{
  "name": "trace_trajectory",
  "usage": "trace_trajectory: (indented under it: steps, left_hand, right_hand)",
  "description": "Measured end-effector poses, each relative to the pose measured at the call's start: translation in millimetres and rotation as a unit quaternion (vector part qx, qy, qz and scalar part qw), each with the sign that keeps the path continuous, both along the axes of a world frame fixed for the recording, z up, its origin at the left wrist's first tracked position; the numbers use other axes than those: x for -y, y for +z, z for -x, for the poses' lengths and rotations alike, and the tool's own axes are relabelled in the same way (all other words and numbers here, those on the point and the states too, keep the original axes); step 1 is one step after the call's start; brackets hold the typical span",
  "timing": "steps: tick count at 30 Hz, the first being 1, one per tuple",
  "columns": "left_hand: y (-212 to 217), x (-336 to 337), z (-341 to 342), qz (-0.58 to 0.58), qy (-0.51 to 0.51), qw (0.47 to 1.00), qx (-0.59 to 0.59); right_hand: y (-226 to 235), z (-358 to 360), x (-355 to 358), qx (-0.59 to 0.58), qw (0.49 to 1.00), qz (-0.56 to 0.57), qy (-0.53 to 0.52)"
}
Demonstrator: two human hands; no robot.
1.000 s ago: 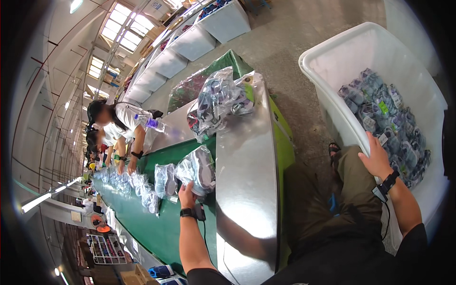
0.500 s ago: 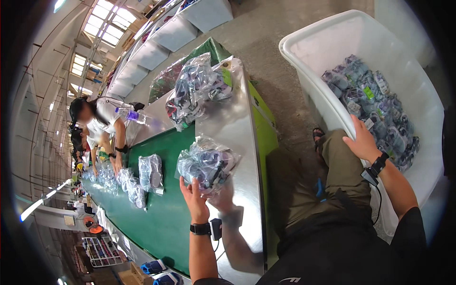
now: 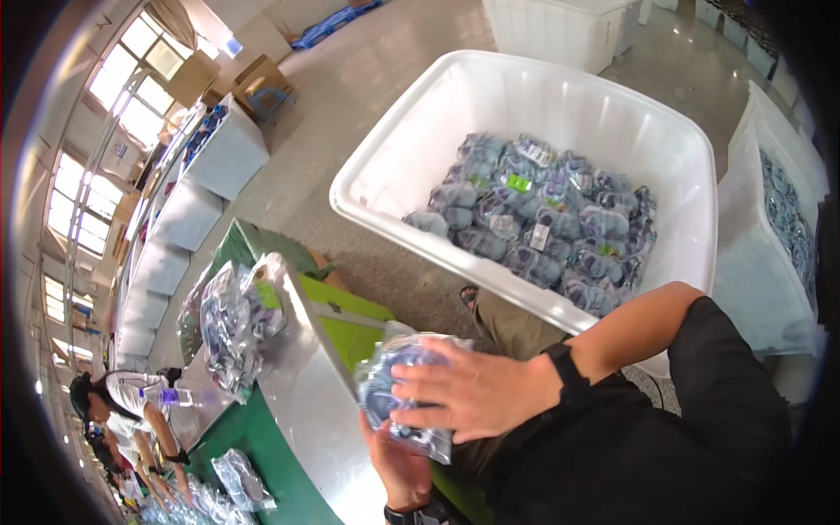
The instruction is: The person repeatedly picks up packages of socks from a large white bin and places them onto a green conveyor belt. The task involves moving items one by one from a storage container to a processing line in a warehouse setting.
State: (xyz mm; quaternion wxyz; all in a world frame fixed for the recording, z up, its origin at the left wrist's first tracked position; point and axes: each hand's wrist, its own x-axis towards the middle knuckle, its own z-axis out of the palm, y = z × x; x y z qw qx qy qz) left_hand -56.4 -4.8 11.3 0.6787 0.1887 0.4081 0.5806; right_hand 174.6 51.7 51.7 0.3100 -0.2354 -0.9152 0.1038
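A pair of grey-blue shoes in a clear plastic bag is between my hands, just off the metal table edge. My left hand grips the bag from its lower side, partly hidden under it. Across the top of the bag lies my right hand, palm down with its fingers stretched and spread. In front of me stands a large white bin, with many similar bagged shoes piled inside, some with bright green tags.
On the metal table lies a heap of bagged shoes. A green belt carries another bagged pair. Co-workers handle bags at the far left. More white bins stand around, including a filled one at right.
My view has swung right toward the bin. The bagged shoes have come off the table in my left hand. My right hand has left the bin's rim and now rests on the bag.
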Motion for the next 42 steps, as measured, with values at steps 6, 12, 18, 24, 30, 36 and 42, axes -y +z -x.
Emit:
trace_trajectory:
  steps: [6,12,18,24,30,36,42]
  left_hand:
    - [5.0,6.7,-46.6,0.109,-0.126,0.985,0.037]
    - [-3.1,25.4,-39.3,0.037,-0.130,0.981,-0.141]
    - [-12.0,32.4,-14.5,-0.032,-0.111,0.953,-0.280]
    - [6.3,40.2,-10.1,-0.042,-0.108,0.932,-0.344]
    - [0.6,55.9,20.7,0.024,-0.061,0.915,-0.398]
    - [-2.2,43.7,60.1,0.026,-0.072,0.902,-0.425]
    - [-8.4,28.9,116.9,-0.063,0.008,0.850,-0.524]
  right_hand:
    - [-1.1,-22.5,7.2,0.141,0.989,-0.005,-0.048]
    - [3.0,-106.4,-40.1,0.114,0.987,0.063,-0.097]
    - [2.7,-200.1,-167.4,0.126,0.943,-0.007,-0.307]
    - [-34.4,-251.6,-257.1,0.130,0.777,0.194,-0.585]
    - [-111.5,-224.6,-206.1,-0.004,0.880,0.306,-0.363]
    - [-106.3,-147.7,-130.9,-0.011,0.925,0.355,-0.133]
    - [-110.3,-69.9,-106.2,0.067,0.965,0.162,-0.194]
